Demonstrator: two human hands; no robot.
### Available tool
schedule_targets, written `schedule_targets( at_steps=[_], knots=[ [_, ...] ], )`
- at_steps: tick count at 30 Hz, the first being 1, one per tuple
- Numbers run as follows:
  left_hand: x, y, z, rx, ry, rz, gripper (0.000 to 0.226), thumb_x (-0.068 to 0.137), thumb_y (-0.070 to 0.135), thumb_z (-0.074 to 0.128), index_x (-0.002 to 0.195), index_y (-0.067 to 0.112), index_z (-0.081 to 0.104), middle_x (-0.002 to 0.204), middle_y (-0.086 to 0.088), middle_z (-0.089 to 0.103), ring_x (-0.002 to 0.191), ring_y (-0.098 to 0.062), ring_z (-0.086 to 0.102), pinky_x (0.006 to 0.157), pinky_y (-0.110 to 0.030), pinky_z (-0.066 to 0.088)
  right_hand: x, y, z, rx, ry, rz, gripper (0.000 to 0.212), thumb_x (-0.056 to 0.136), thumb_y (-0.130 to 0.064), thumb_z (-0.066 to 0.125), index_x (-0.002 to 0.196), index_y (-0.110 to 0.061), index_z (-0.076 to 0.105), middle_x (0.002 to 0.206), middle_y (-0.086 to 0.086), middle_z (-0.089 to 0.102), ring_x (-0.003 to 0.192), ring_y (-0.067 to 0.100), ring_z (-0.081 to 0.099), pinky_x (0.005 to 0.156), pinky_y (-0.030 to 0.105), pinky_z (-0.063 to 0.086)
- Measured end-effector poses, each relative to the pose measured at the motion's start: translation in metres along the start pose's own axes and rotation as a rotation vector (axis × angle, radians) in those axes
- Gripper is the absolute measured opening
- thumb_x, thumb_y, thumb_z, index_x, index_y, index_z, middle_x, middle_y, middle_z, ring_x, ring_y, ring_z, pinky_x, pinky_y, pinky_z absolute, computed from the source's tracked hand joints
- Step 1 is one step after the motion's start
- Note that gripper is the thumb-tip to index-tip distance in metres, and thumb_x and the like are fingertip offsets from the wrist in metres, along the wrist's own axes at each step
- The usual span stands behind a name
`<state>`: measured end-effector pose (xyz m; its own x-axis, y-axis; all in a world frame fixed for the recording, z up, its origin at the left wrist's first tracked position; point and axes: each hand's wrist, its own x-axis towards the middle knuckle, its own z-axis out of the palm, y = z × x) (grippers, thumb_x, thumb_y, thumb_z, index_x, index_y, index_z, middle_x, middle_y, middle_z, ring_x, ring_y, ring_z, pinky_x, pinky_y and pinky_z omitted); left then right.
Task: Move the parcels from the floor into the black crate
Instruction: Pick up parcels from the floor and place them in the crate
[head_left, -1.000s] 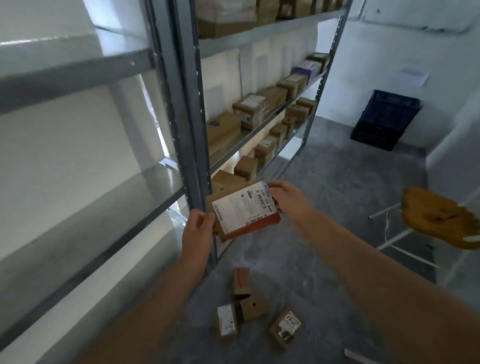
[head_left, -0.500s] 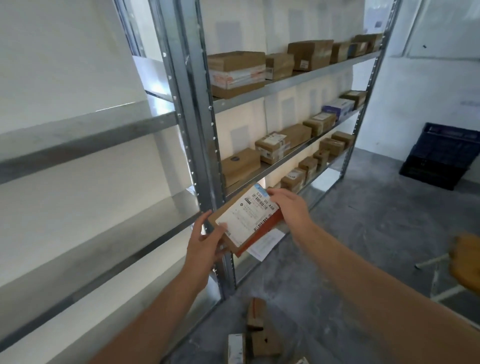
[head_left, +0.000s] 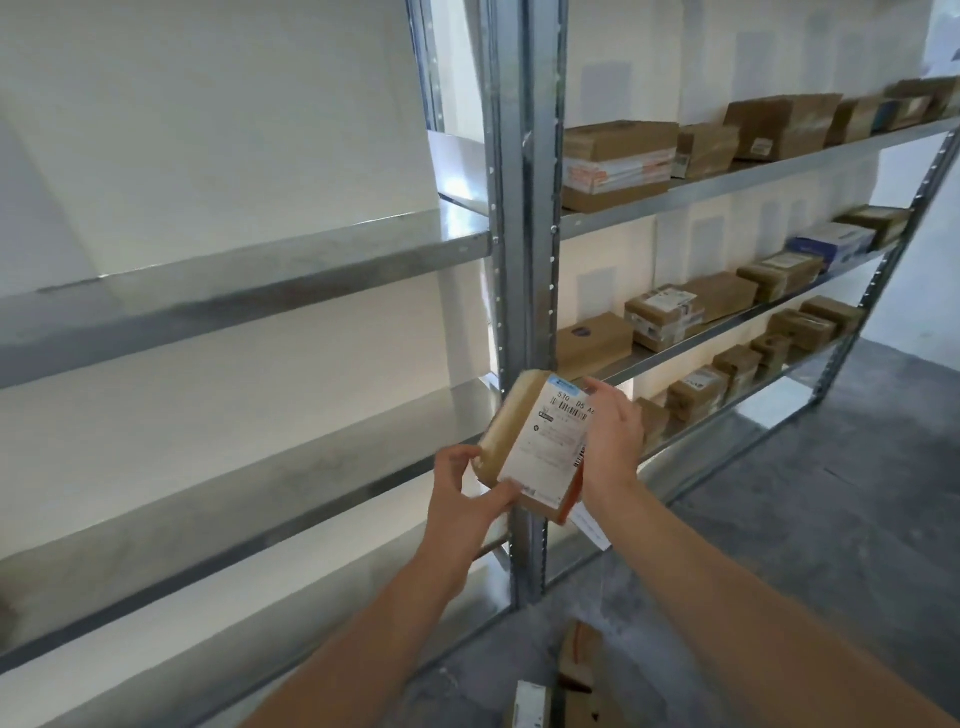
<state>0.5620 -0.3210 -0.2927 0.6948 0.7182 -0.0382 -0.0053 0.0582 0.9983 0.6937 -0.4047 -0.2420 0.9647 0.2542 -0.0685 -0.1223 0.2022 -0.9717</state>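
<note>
Both hands are clamped on the labelled parcel (head_left: 537, 444): left hand (head_left: 470, 501) pinching its lower corner, right hand (head_left: 613, 436) wrapped along the right edge, probably thumb underneath.

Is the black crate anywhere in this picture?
No, only the grey metal shelving, brown cardboard boxes on it and the labelled brown parcel held in both hands show.
</note>
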Motion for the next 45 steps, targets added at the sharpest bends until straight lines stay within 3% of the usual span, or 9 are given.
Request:
schedule_targets(
  at_steps=[3, 6, 11, 16, 27, 30, 36, 40, 45],
  knots=[
    [0.000, 0.004, -0.025, -0.031, -0.029, -0.023, 0.055, 0.073, 0.022, 0.086, 0.112, 0.026, 0.046, 0.126, -0.006, 0.055, 0.105, -0.021, 0.069, 0.080, -0.036, 0.061, -0.010, 0.002, 0.020, -0.068, -0.062, -0.049, 0.015, 0.099, -0.032, 0.044, 0.098, -0.034, 0.059, 0.117, 0.004, 0.056, 0.083, 0.014, 0.068, 0.058, 0.018, 0.051],
    [-0.006, 0.007, -0.048, -0.035, -0.035, -0.081, 0.074, 0.062, 0.035, 0.092, 0.121, 0.043, 0.048, 0.121, -0.005, 0.060, 0.095, -0.020, 0.073, 0.077, -0.036, 0.062, -0.023, 0.009, 0.040, -0.182, -0.164, -0.098, 0.017, 0.100, -0.037, 0.042, 0.105, -0.040, 0.057, 0.117, 0.001, 0.059, 0.087, 0.016, 0.068, 0.063, 0.023, 0.056],
    [-0.026, -0.001, -0.103, -0.119, 0.054, -0.172, 0.100, 0.050, 0.045, 0.095, 0.134, 0.052, 0.041, 0.118, -0.012, 0.066, 0.093, -0.027, 0.074, 0.084, -0.044, 0.060, -0.055, 0.025, 0.087, -0.236, -0.371, -0.051, 0.023, 0.102, -0.043, 0.037, 0.115, -0.040, 0.055, 0.086, -0.008, 0.072, 0.077, 0.013, 0.072, 0.062, 0.025, 0.060],
    [-0.045, 0.009, -0.180, -0.107, 0.130, -0.198, 0.089, 0.066, 0.047, 0.088, 0.142, 0.050, 0.041, 0.113, -0.001, 0.072, 0.095, -0.023, 0.074, 0.078, -0.043, 0.062, -0.099, 0.048, 0.143, -0.326, -0.471, -0.063, 0.018, 0.103, -0.029, 0.034, 0.104, -0.023, 0.051, 0.092, 0.001, 0.066, 0.081, 0.016, 0.068, 0.060, 0.023, 0.056],
    [-0.100, 0.025, -0.332, -0.260, 0.411, -0.346, 0.068, 0.081, 0.075, 0.051, 0.141, 0.043, 0.045, 0.140, 0.001, 0.057, 0.134, -0.036, 0.047, 0.103, -0.071, 0.036, -0.211, 0.077, 0.278, -0.423, -0.809, -0.017, 0.019, 0.103, -0.040, 0.038, 0.104, -0.044, 0.056, 0.101, -0.008, 0.067, 0.083, 0.012, 0.070, 0.053, 0.022, 0.054],
    [-0.119, 0.025, -0.377, -0.324, 0.516, -0.393, 0.070, 0.087, 0.073, 0.043, 0.143, 0.032, 0.043, 0.151, -0.003, 0.046, 0.143, -0.035, 0.034, 0.109, -0.068, 0.031, -0.251, 0.086, 0.313, -0.430, -0.896, 0.014, 0.026, 0.102, -0.042, 0.038, 0.098, -0.054, 0.061, 0.090, -0.014, 0.071, 0.075, 0.006, 0.071, 0.051, 0.024, 0.054],
    [-0.180, 0.017, -0.470, -0.411, 0.695, -0.281, 0.058, 0.091, 0.064, 0.051, 0.135, 0.026, 0.055, 0.132, -0.002, 0.063, 0.129, -0.030, 0.053, 0.113, -0.052, 0.038, -0.339, 0.112, 0.373, -0.402, -1.077, 0.149, 0.030, 0.103, -0.042, 0.041, 0.098, -0.057, 0.066, 0.093, -0.019, 0.074, 0.081, 0.004, 0.072, 0.058, 0.031, 0.059],
    [-0.238, 0.006, -0.520, -0.356, 0.796, -0.192, 0.054, 0.083, 0.065, 0.056, 0.132, 0.040, 0.059, 0.111, 0.011, 0.074, 0.108, -0.017, 0.067, 0.088, -0.031, 0.058, -0.407, 0.139, 0.403, -0.340, -1.184, 0.257, 0.026, 0.103, -0.039, 0.044, 0.107, -0.050, 0.067, 0.102, -0.012, 0.075, 0.094, 0.014, 0.073, 0.074, 0.043, 0.061],
    [-0.298, -0.003, -0.563, -0.376, 1.003, -0.157, 0.044, 0.087, 0.052, 0.063, 0.130, 0.045, 0.058, 0.098, 0.014, 0.077, 0.095, -0.014, 0.073, 0.076, -0.028, 0.058, -0.476, 0.166, 0.419, -0.312, -1.290, 0.460, 0.026, 0.102, -0.035, 0.048, 0.118, -0.033, 0.069, 0.108, 0.000, 0.075, 0.102, 0.026, 0.070, 0.087, 0.057, 0.055]
  ],
)
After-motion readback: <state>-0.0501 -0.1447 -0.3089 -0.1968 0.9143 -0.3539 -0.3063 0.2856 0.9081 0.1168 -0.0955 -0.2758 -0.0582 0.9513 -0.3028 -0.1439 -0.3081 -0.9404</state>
